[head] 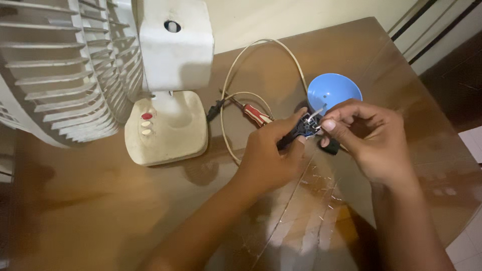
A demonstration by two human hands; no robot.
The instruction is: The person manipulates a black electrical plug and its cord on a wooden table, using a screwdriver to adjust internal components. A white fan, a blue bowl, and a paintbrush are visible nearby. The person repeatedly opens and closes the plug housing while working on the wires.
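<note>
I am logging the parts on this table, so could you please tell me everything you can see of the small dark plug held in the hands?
The plug is small, dark, seemingly plastic, and looks opened, with bluish inner parts and a bright metal piece showing at its upper right. It is held above the brown table, just below the blue bowl. The left hand grips it from the left; the right hand pinches at its right side. Finer detail is blurred.

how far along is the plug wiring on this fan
Done: the black plug looks opened, its inside exposed. In hand: the left hand holds the plug while the right hand pinches a pale wire end at it. Left: the plug is not closed; the red-handled screwdriver lies on the table beside the fan.
</note>
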